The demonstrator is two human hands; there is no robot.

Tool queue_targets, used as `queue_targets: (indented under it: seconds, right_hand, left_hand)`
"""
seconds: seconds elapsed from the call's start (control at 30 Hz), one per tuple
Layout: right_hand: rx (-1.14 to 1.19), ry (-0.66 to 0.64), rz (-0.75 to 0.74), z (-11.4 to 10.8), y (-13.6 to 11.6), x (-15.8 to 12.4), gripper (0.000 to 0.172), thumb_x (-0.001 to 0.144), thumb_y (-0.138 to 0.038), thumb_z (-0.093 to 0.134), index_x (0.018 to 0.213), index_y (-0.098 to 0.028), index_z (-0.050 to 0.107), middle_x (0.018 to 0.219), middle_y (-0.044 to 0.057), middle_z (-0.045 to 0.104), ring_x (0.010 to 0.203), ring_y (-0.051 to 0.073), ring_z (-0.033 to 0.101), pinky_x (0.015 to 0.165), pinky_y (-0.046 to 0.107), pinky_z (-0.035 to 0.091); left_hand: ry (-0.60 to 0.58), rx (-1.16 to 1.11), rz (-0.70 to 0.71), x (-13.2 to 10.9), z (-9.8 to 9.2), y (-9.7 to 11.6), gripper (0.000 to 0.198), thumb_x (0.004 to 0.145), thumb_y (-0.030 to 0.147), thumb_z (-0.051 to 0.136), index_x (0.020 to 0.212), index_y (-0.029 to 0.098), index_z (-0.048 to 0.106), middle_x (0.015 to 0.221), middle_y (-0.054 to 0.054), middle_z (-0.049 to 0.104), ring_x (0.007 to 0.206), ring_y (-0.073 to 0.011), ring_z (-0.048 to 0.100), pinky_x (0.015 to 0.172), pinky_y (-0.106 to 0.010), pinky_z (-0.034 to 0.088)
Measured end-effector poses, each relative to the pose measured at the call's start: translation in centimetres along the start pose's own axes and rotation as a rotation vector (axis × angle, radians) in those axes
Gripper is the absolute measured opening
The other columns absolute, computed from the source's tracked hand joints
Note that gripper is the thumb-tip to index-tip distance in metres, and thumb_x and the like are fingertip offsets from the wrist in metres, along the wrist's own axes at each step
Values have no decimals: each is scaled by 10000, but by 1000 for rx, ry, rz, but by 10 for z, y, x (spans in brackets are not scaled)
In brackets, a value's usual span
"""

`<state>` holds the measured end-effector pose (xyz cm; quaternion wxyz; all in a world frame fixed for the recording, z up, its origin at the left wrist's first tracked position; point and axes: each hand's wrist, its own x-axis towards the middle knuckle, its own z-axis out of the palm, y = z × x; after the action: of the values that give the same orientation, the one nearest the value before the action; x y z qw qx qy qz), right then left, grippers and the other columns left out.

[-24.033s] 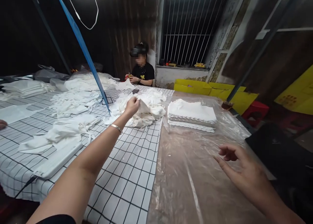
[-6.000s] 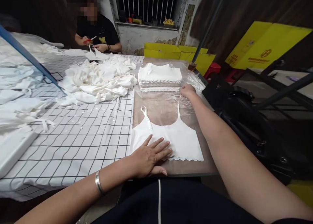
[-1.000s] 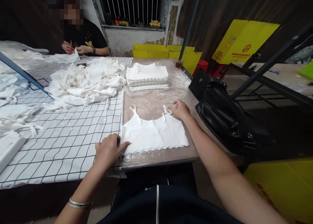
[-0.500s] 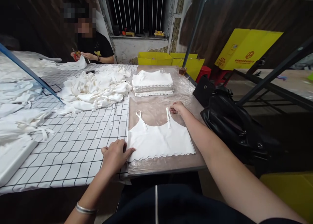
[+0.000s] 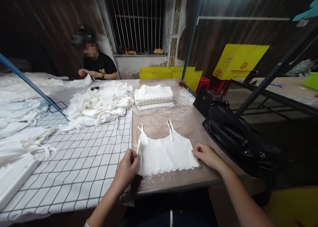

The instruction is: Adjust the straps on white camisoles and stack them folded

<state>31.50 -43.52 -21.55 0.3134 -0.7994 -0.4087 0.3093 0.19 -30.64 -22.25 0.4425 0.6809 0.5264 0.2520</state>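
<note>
A white camisole top [image 5: 166,152] with thin straps and a scalloped hem lies flat on the plastic-covered brown table [image 5: 179,184] in front of me. My left hand [image 5: 128,167] pinches its left side edge and lifts that edge a little. My right hand [image 5: 207,155] is closed on the right lower corner of the same top. Farther back sits a neat stack of folded white tops [image 5: 153,96]. To its left a loose heap of white tops [image 5: 99,104] lies on the checked cloth [image 5: 81,167].
A black bag [image 5: 238,137] rests at the table's right edge. Another person [image 5: 95,63] sits at the far end handling white cloth. A blue bar [image 5: 32,86] slants over the left side. A glass [image 5: 182,83] stands at the far right corner; yellow boxes [image 5: 238,60] behind.
My right hand left the right strap and came back to the top's lower right corner. My left hand now pinches and raises the left edge. The camera view tilted up.
</note>
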Motion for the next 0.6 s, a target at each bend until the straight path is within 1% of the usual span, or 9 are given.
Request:
queue_targets:
  seconds: [0.07,0.13,0.2,0.23,0.3,0.37,0.43,0.5,0.6]
  right_hand:
    - [137,11,21,-2,-9,3,274,737,-477,535,693,-238,408,677,9,609,582,168,558,547,275,394]
    - [28,83,29,-4,-14,4,333,659,-487,639,721,-246,419,669,0,600,576,178,547,540,281,374]
    - [-190,161,20,0,-9,3,348,575,-410,724,671,-243,434,628,-2,574,586,187,523,554,287,342]
    - [-259,173,12,4,-5,3,332,572,-381,722,623,-240,425,608,3,563,593,190,512,566,292,333]
    - [-256,160,-25,12,4,1,317,622,-379,656,543,-234,386,574,8,532,597,187,490,582,297,330]
    - [-101,116,-54,15,7,-1,338,658,-442,597,529,-232,365,532,-5,465,570,174,452,560,289,328]
    - [162,43,-49,7,-2,-3,386,658,-524,593,576,-235,351,525,-28,407,535,153,410,518,270,323]
    - [453,-9,-18,-9,-20,-4,446,633,-563,646,640,-237,342,547,-48,384,507,129,387,485,252,332]
    - [728,0,0,-36,-54,9,458,583,-475,760,691,-234,386,593,-52,413,506,107,410,456,225,365]
  left_hand:
    - [-46,-255,-27,5,-4,3,368,717,536,595,785,241,386,569,79,419,503,-123,420,494,-223,310]
    - [-92,-375,-48,8,-12,2,428,682,566,650,818,240,409,579,90,410,495,-104,400,474,-204,298]
    - [-120,-374,-52,10,-18,-5,433,662,548,692,829,231,450,589,90,404,509,-95,395,478,-196,292]
    - [-131,-354,-56,10,-19,-10,433,646,538,711,826,224,474,593,86,408,519,-94,399,481,-195,288]
    - [-152,-330,-88,9,-19,-18,454,581,527,757,801,211,517,598,76,427,532,-95,408,483,-199,282]
    - [-175,-369,-150,6,-20,-19,466,529,511,794,783,200,557,618,61,473,540,-96,429,492,-205,300]
    - [-226,-476,-221,4,-29,-10,453,517,469,824,794,192,596,657,38,539,559,-101,474,523,-215,345]
    - [-275,-583,-273,4,-46,9,432,508,416,854,797,186,631,688,10,590,581,-110,512,547,-224,385]
    - [-274,-663,-307,16,-77,44,391,468,317,889,772,186,681,756,-22,635,638,-123,552,549,-218,437]
